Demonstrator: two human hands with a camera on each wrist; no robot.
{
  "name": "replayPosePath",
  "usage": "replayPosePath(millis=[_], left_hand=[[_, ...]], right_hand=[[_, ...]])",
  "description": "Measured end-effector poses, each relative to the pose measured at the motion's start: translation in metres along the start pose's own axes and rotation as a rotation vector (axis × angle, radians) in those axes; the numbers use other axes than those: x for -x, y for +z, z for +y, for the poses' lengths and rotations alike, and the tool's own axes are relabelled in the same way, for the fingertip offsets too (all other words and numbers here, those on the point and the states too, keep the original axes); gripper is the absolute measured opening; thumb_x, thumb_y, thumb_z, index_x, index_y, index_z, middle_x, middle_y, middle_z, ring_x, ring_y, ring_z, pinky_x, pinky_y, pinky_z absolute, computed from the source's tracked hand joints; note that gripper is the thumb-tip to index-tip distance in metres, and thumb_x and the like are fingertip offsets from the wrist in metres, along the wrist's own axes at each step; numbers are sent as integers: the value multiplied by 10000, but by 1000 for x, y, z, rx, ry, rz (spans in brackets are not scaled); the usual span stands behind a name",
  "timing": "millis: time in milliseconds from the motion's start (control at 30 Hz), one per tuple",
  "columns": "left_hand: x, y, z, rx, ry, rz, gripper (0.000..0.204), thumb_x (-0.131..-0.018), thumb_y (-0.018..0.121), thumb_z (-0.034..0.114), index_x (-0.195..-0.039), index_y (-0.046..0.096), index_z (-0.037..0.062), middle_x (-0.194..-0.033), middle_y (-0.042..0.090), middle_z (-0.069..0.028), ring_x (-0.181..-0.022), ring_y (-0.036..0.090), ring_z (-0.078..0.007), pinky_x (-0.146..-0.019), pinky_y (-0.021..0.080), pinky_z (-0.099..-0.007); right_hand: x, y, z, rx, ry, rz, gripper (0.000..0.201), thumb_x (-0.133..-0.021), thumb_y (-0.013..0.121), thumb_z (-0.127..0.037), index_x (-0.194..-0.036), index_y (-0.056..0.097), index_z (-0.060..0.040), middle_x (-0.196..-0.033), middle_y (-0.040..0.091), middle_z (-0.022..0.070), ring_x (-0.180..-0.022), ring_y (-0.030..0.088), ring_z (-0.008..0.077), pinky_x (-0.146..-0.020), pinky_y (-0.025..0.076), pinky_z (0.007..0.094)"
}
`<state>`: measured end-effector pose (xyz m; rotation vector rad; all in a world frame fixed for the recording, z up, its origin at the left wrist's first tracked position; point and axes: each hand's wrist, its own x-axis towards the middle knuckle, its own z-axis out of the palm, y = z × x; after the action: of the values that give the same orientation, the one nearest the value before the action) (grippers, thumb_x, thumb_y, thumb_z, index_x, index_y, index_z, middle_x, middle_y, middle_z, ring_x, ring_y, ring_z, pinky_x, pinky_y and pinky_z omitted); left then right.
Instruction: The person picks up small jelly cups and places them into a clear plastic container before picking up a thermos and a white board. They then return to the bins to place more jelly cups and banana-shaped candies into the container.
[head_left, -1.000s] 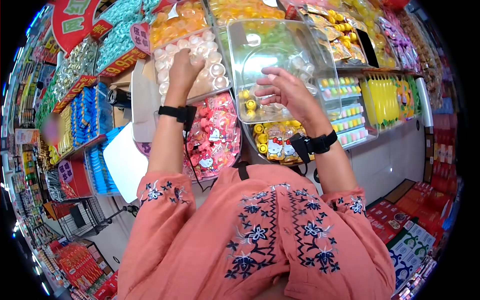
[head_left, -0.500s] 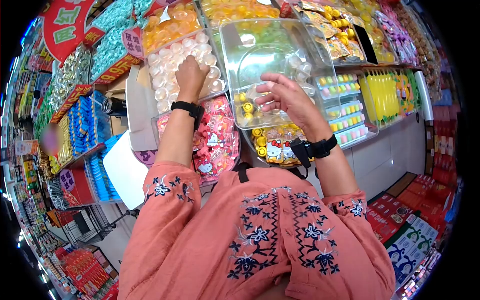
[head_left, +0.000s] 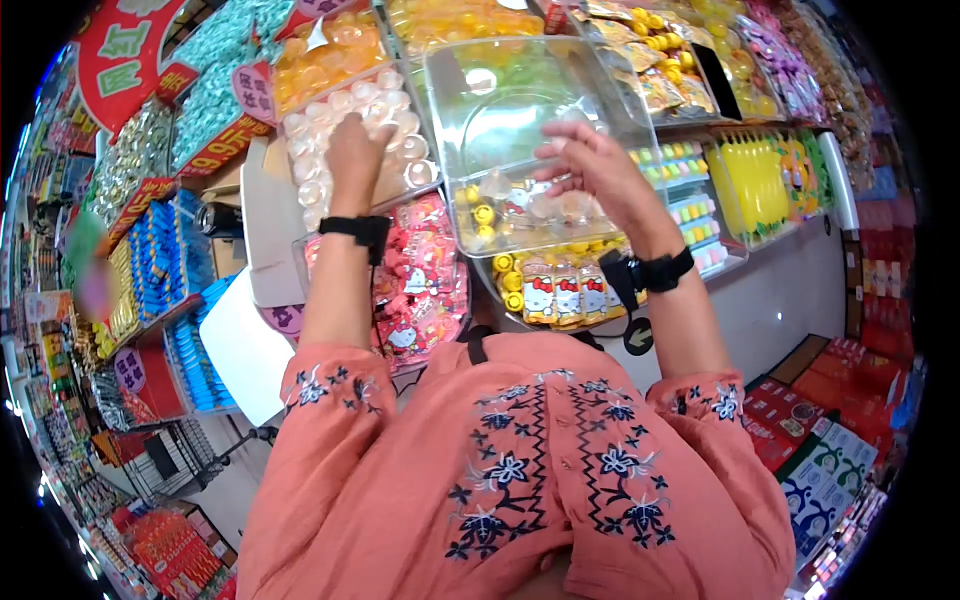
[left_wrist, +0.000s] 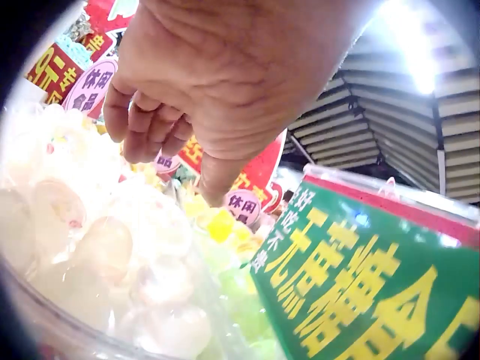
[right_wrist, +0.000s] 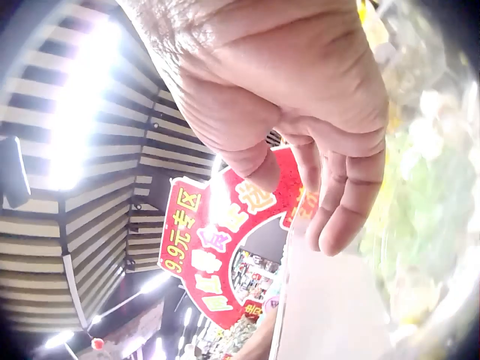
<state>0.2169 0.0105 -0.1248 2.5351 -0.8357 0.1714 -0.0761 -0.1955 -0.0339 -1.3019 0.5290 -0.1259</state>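
Observation:
Above a bin of pale, clear jelly cups (head_left: 412, 148), the left hand (head_left: 357, 160) reaches palm down. In the left wrist view the fingers of that hand (left_wrist: 217, 90) bend loosely over the cups (left_wrist: 161, 281), with no item visible between them. A clear plastic container (head_left: 510, 110) lies to the right, with a few clear cups (head_left: 495, 185) toward its near side. The right hand (head_left: 600, 175) hovers over its right part, and the right wrist view shows this hand (right_wrist: 292, 97) with relaxed, bent fingers and nothing held.
Pink packets (head_left: 425, 270) fill a bin below the jelly cups. Yellow-capped pouches (head_left: 567, 290) lie below the clear container. Orange jellies (head_left: 335, 60) are behind, marshmallow trays (head_left: 690, 215) and yellow packs (head_left: 755, 190) to the right. A dark phone-like slab (head_left: 716, 80) rests at the back right.
Over the jelly cups, the left hand dipped nearer and then shifted left. The right hand has moved slightly right. Clear cups now show nearer the front of the clear container.

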Motion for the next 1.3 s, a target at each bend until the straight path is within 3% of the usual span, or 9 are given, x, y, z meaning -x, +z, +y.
replayPosePath(millis=[233, 500, 600, 767, 867, 1000, 1100, 1200, 1300], left_hand=[[29, -69, 31, 473, -39, 56, 491, -921, 713, 344, -1190, 608, -54, -1092, 676, -169, -1000, 641, -229, -903, 503, -338], [101, -85, 79, 880, -76, -43, 318, -972, 667, 206, -1198, 603, -7, -1083, 652, -76, -1000, 599, -145, -904, 488, -280], [115, -94, 87, 948, -83, -59, 324, -957, 677, 185, -1195, 584, -15, -1043, 650, -84, -955, 605, -144, -853, 508, -280], [133, -92, 86, 1010, -123, -99, 326, -961, 667, 166, -1204, 571, -28, -1055, 650, -84, -951, 606, -140, -870, 503, -277], [140, -88, 84, 977, -113, -115, 335, -957, 672, 174, -1197, 573, -39, -1045, 661, -102, -935, 617, -150, -862, 509, -286], [146, -87, 89, 912, -104, -162, 299, -983, 645, 170, -1216, 588, -9, -1036, 651, -42, -939, 603, -109, -862, 501, -256], [147, -86, 90, 896, -101, -193, 304, -985, 643, 183, -1218, 588, -5, -1048, 649, -44, -951, 598, -107, -871, 495, -254], [144, -89, 89, 959, -142, -190, 303, -985, 641, 172, -1225, 584, -5, -1060, 646, -43, -960, 596, -108, -881, 489, -252], [137, -87, 86, 1004, -167, -151, 317, -954, 673, 175, -1197, 602, -16, -1050, 670, -88, -933, 623, -142, -859, 515, -283]], right_hand=[[-35, -66, -35, 577, -167, 277, 425, -914, 595, -192, -1265, 552, 43, -1064, 675, 156, -813, 702, 208, -641, 566, 322], [-78, -60, -4, 1139, 8, 77, 438, -876, 613, -192, -1248, 506, 15, -925, 641, 176, -591, 625, 230, -504, 520, 368], [-78, -46, -10, 1134, 91, 81, 346, -871, 642, -199, -1068, 581, 79, -920, 672, 244, -605, 675, 284, -539, 529, 390], [-106, -54, 8, 1410, 159, 79, 275, -884, 597, -138, -1114, 609, 15, -998, 689, 244, -749, 718, 340, -651, 559, 453], [-119, -69, 41, 1747, -182, 81, 273, -881, 599, -136, -1132, 629, -33, -1050, 698, 214, -924, 704, 353, -791, 555, 475], [-131, -73, 58, 1736, -205, 54, 315, -855, 644, -179, -1144, 638, -52, -1085, 697, 195, -1035, 663, 376, -868, 532, 489], [-143, -83, 59, 1651, -261, 9, 312, -836, 684, -227, -1084, 641, -43, -1013, 710, 185, -909, 704, 324, -740, 554, 442], [-105, -41, -9, 1040, 176, -22, 322, -814, 721, -276, -1019, 637, -43, -937, 700, 138, -762, 689, 213, -597, 523, 343], [-91, -32, -29, 492, 145, -140, 342, -883, 688, -328, -1075, 625, -52, -872, 668, 70, -613, 595, 124, -508, 453, 255]])
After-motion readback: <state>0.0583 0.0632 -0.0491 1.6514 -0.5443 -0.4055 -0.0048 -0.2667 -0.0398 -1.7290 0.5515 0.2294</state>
